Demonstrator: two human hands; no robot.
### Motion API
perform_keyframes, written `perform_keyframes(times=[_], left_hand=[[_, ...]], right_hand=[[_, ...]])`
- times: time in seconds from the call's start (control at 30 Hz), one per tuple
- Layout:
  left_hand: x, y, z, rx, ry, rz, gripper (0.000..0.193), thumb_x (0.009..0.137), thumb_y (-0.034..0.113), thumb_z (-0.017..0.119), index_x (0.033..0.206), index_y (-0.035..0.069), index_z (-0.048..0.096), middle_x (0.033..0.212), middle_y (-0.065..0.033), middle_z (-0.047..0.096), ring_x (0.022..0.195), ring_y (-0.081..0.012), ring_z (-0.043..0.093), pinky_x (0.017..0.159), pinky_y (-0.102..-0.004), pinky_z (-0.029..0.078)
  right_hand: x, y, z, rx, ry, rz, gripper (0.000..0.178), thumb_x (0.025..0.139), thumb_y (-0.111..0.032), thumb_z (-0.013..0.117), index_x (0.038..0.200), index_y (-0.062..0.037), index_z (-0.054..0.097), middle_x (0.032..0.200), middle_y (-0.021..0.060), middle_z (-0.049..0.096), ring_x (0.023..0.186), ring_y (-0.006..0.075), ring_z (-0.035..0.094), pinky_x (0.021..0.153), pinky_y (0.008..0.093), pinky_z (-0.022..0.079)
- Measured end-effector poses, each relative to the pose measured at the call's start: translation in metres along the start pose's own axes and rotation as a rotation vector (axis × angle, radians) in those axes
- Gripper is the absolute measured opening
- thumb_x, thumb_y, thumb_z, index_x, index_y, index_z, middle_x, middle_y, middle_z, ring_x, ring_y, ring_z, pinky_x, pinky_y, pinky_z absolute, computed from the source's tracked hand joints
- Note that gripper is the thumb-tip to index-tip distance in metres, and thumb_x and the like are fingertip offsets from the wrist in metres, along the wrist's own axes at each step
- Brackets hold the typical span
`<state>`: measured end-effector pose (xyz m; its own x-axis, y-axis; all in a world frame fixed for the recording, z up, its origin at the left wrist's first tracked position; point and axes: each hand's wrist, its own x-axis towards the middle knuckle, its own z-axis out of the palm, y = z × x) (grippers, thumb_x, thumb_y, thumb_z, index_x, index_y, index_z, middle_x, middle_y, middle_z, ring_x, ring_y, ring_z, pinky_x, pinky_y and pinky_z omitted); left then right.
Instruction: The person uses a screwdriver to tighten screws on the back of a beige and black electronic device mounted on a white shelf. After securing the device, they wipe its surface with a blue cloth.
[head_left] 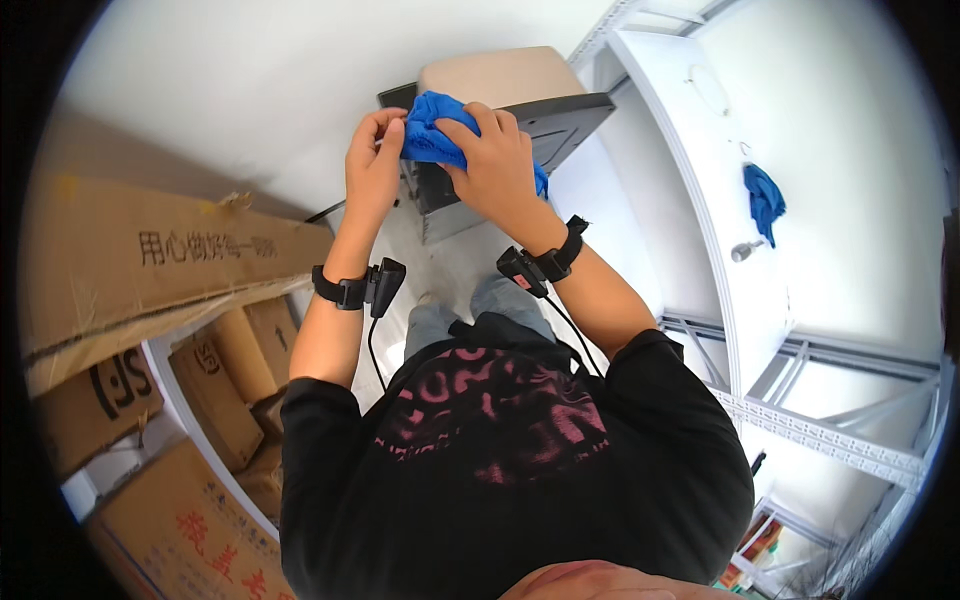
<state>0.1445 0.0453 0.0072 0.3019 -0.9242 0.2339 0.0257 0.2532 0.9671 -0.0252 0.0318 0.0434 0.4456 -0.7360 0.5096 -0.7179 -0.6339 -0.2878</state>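
A blue cloth (432,125) is bunched up in front of me at the far middle, with a loose end hanging below my right wrist. My right hand (492,155) grips it from the right, fingers bent over its top. Against the cloth's left edge is my left hand (375,160), thumb and fingers pinched together. A thin pale sliver shows between those fingers, too small to name. Beyond and below the hands stands a piece of furniture with a beige padded-looking top (500,72) and a dark panel (570,125) tilted out from it.
On the right, a white shelf board (735,300) holds another blue cloth (765,203), a small metal cylinder (745,250) and a thin ring (708,90). Large cardboard boxes (170,250) stack up on my left. Cables hang from the black straps on both wrists.
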Motion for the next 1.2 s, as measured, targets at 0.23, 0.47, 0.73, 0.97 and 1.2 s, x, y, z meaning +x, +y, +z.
perform_keyframes(times=[0.23,0.47,0.73,0.97,1.2], left_hand=[[0.005,-0.049,0.037,0.194,-0.006,0.027,0.020,0.091,0.014,0.062,0.106,0.001,0.060,0.090,-0.0032,0.061,0.084,-0.0117,0.056,0.078,-0.0269,0.047],[0.016,-0.049,0.039,-0.130,-0.116,-0.237,0.011,0.090,0.006,0.061,0.100,0.003,0.057,0.088,0.0010,0.057,0.079,-0.0081,0.051,0.073,-0.0231,0.044],[0.025,-0.042,0.032,-0.277,-0.118,-0.429,0.010,0.093,0.006,0.056,0.102,0.005,0.058,0.094,0.0010,0.056,0.091,-0.0090,0.048,0.086,-0.0230,0.037],[0.025,-0.037,0.020,-0.252,-0.232,-0.458,0.011,0.093,0.007,0.056,0.103,0.006,0.061,0.098,0.0009,0.059,0.093,-0.0108,0.050,0.088,-0.0241,0.037],[0.027,-0.041,0.023,-0.200,-0.252,-0.492,0.014,0.093,0.009,0.058,0.106,0.005,0.062,0.099,0.0007,0.060,0.094,-0.0102,0.050,0.089,-0.0234,0.036]], right_hand=[[-0.006,0.125,-0.040,-0.209,0.084,0.285,0.043,0.074,-0.021,0.076,0.116,-0.0153,0.064,0.124,0.0149,0.056,0.110,0.0385,0.054,0.092,0.0449,0.046],[-0.004,0.209,-0.045,-0.356,0.144,0.581,0.041,0.078,-0.029,0.072,0.117,-0.0207,0.062,0.126,0.0075,0.054,0.113,0.0357,0.052,0.085,0.0524,0.047],[0.001,0.030,0.002,-0.234,0.190,0.213,0.045,0.066,-0.017,0.074,0.109,-0.0199,0.061,0.116,0.0073,0.053,0.105,0.0329,0.049,0.078,0.0471,0.040],[-0.030,0.076,-0.004,-0.100,0.270,0.106,0.053,0.062,-0.006,0.071,0.113,-0.0172,0.062,0.121,0.0129,0.052,0.110,0.0366,0.050,0.085,0.0469,0.043],[-0.034,0.194,-0.018,-0.094,0.543,0.455,0.047,0.066,-0.001,0.068,0.112,-0.0074,0.056,0.120,0.0220,0.049,0.108,0.0430,0.049,0.092,0.0487,0.042]])
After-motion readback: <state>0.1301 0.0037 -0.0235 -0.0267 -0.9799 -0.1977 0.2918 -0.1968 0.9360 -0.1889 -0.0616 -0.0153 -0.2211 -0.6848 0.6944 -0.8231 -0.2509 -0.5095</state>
